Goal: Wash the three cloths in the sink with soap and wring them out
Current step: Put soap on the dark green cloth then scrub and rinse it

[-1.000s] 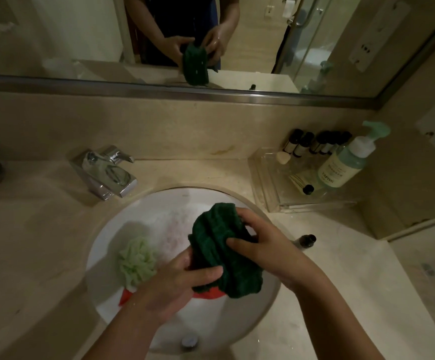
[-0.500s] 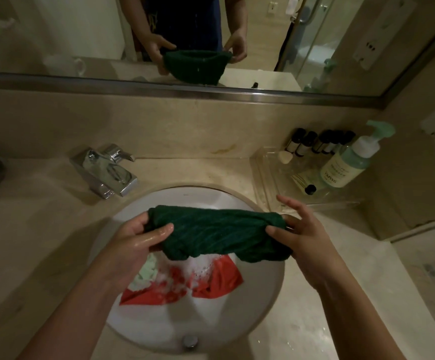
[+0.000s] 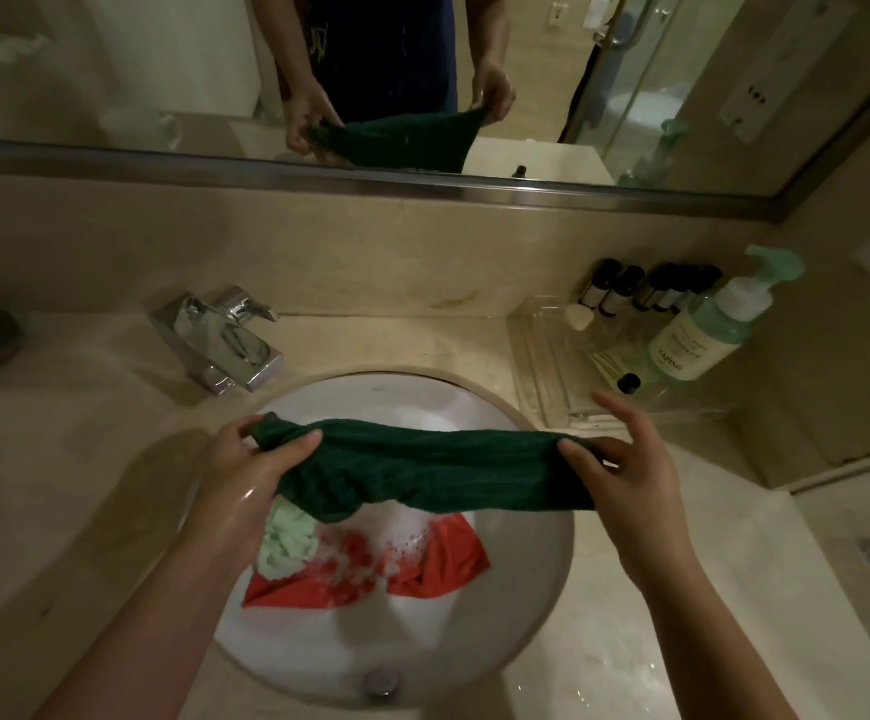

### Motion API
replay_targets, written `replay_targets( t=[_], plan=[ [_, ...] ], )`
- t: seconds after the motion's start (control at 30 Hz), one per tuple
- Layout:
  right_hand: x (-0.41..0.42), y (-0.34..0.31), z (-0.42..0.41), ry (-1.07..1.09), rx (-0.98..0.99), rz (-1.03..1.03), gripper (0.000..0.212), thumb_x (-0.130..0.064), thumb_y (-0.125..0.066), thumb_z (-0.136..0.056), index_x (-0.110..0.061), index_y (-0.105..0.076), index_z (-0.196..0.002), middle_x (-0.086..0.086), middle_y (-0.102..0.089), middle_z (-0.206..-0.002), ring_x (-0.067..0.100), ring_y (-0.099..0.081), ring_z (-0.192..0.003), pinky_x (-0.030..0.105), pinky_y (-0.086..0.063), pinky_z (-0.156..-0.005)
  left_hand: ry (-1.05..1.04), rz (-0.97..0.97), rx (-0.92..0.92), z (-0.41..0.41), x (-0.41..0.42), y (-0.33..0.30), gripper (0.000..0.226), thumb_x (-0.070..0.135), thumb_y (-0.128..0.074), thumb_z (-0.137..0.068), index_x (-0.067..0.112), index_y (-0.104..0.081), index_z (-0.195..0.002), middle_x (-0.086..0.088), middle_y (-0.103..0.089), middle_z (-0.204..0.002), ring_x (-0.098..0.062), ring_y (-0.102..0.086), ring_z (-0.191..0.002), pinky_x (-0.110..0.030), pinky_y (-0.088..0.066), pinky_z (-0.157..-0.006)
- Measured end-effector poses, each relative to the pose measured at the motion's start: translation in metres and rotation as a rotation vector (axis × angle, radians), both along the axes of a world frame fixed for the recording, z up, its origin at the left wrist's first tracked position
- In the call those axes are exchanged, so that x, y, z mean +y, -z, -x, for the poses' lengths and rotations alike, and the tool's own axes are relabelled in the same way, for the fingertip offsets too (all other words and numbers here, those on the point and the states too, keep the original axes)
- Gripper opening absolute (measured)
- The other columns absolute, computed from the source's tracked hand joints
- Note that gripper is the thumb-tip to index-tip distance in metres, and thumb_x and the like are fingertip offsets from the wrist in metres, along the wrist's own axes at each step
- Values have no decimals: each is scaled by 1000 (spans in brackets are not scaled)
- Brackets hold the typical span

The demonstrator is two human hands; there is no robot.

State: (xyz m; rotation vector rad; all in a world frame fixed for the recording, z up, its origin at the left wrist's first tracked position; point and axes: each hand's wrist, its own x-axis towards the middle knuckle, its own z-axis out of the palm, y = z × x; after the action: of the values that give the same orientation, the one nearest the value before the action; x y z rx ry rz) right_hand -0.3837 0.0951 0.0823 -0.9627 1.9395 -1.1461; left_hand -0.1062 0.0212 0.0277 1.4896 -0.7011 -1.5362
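Note:
A dark green cloth (image 3: 432, 470) is stretched out above the white sink (image 3: 531, 589). My left hand (image 3: 245, 475) grips its left end, thumb on top. At the right end my right hand (image 3: 625, 459) pinches the cloth between thumb and fingers, with the other fingers spread. In the basin below lie a red cloth (image 3: 438, 563) with soap foam on it and a pale green cloth (image 3: 287, 537), bunched at the left.
A chrome tap (image 3: 225, 340) stands behind the sink at the left. A clear tray (image 3: 547, 387) at the right holds several small dark bottles (image 3: 625, 291) and a pump soap bottle (image 3: 708, 330). A mirror runs along the back wall.
The green cloth was bunched between both hands; my hands have pulled apart and it is now stretched wide over the sink, uncovering the red cloth below.

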Motion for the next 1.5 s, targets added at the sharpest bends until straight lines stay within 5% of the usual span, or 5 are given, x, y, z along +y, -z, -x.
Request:
replay_targets(
  t=[0.3, 0.6, 0.83, 1.33, 1.5],
  plan=[
    [1, 4, 0, -37, -452, 42, 41, 8, -67, -78, -19, -64, -109, 7, -73, -94, 22, -71, -90, 31, -60, -74, 34, -36, -425, 7, -7, 12, 68, 16, -86, -70, 20, -36, -117, -19, -58, -123, -31, -60, -108, -44, -51, -95],
    [2, 14, 11, -270, 789, 23, 23, -8, -77, -78, -13, -74, -100, 7, -72, -93, 23, -67, -79, 14, -43, -70, 497, 181, -836, 16, 3, 8, 20, 23, -84, -71, 28, -65, -78, -3, -63, -104, -23, -59, -99, -41, -52, -86],
    [0, -7, 16, -183, -247, -126, 17, -17, -51, -96, -4, -61, -99, 14, -67, -100, 13, -66, -91, 26, -55, -75, 307, 358, -991, 15, 3, 8, 25, 28, -83, -72, 34, -60, -64, 6, -35, -148, -26, -9, -143, -49, -14, -116],
    [48, 47, -62, -938, 337, -42, 59, -55, -44, -83, -24, -56, -132, -10, -39, -149, -5, -31, -135, 6, -29, -102, 95, -304, 481, 93, 64, 9, 39, 33, -64, -86, 7, -67, -115, -20, -70, -111, -34, -70, -97, -40, -58, -68],
    [68, 88, -8, -41, 34, 150, 27, -11, -64, -88, -37, -69, -94, -14, -70, -99, 12, -65, -93, 33, -55, -81, 38, -375, 511, 99, 65, 21, 37, 9, -64, -81, 8, -64, -118, -14, -73, -108, -33, -67, -103, -46, -54, -81]
  ],
)
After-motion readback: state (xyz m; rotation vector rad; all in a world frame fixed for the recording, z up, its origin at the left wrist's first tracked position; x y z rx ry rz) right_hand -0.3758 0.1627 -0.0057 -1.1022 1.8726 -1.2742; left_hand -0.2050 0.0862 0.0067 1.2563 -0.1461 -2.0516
